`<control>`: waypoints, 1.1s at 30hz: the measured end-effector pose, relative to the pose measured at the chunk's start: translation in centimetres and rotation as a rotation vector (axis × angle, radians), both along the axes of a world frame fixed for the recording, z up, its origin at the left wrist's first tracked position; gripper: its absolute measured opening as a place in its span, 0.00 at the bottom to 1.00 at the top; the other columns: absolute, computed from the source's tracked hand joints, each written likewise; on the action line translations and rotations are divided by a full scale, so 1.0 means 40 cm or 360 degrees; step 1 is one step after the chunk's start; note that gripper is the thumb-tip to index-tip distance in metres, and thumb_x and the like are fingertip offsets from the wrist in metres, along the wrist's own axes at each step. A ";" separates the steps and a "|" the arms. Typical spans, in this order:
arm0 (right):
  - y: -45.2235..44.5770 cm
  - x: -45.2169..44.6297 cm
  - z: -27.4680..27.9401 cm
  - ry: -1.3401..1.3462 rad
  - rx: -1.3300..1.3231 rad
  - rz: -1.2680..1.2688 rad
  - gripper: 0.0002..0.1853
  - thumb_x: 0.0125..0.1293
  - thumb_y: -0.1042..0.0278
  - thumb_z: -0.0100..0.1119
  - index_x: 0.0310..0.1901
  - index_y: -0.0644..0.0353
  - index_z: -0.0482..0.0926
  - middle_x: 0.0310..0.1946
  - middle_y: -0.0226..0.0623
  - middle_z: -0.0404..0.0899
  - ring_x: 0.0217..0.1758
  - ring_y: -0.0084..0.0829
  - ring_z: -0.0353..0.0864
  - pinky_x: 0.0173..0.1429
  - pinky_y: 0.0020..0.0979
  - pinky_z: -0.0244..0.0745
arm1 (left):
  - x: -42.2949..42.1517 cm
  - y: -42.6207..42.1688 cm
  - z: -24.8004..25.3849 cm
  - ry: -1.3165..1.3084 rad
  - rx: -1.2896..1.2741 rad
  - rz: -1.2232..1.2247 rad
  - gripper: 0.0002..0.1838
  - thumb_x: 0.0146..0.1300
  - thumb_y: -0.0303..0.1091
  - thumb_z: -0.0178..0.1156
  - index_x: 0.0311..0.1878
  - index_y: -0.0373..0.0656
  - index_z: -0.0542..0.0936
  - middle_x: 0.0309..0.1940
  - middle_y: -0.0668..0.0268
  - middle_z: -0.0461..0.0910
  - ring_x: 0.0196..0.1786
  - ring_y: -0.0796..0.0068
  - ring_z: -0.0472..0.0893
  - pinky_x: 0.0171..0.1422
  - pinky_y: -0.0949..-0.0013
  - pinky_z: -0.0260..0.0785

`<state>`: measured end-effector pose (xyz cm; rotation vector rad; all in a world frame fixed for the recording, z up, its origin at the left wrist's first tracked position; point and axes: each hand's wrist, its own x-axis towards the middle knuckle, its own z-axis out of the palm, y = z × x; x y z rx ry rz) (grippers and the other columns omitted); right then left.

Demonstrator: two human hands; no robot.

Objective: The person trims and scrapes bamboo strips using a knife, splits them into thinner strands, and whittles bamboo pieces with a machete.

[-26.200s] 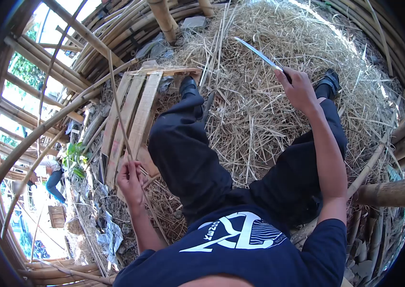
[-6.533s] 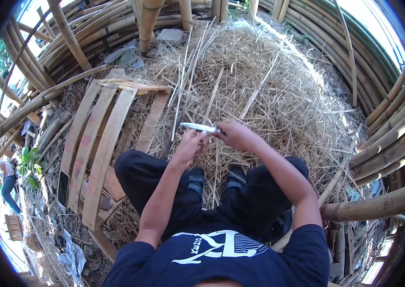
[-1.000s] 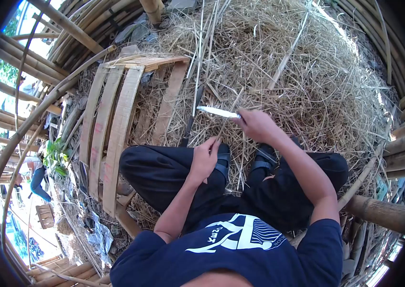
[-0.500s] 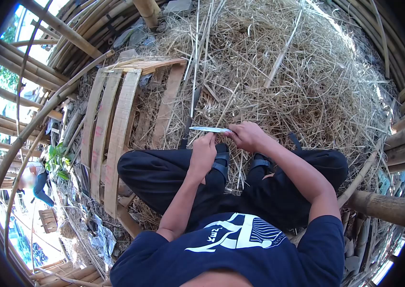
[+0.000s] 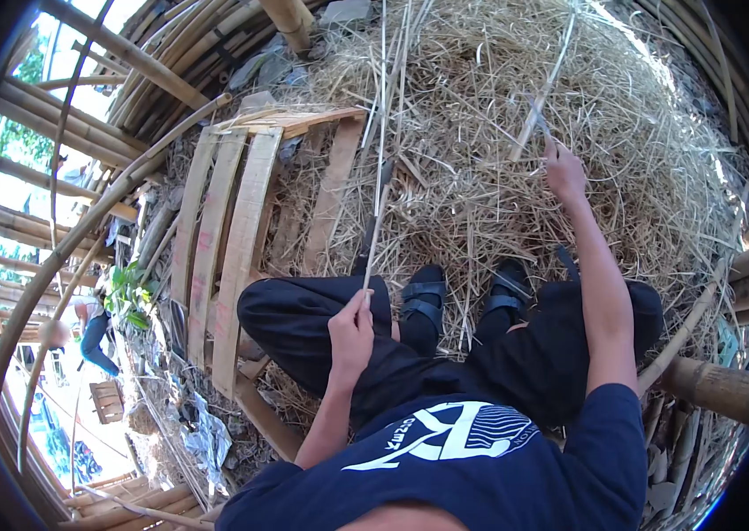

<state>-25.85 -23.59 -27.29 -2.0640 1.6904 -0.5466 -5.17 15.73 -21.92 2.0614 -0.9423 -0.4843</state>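
Observation:
My left hand is closed on the lower end of a thin bamboo strip, just above my left thigh. The strip points up and away over the straw. Out to the right, my right hand is wrapped round the handle of a knife, whose handle is hidden in the fist. Its pale blade points up and left, over the straw and close to a longer pale strip. A dark, narrow object lies behind the bamboo strip.
A wooden slatted pallet stands at my left. Dry straw covers the ground ahead. Bamboo poles enclose the space. Beyond the left-hand bars, a person is bent over near a green plant.
My hands have moved apart. My right hand has swung the knife forward and right, away from my left hand. My left hand has come back towards my thigh, with the bamboo strip now plainly visible.

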 end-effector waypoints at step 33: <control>0.424 0.157 -0.015 0.0052 0.0185 0.1652 0.24 0.68 0.44 0.47 0.28 0.58 0.77 0.18 0.51 0.76 0.26 0.55 0.77 0.33 0.51 0.72 | -0.039 -0.134 -0.066 0.0065 0.0161 -0.0294 0.10 0.69 0.29 0.51 0.43 0.32 0.79 0.18 0.55 0.72 0.19 0.73 0.71 0.27 0.66 0.63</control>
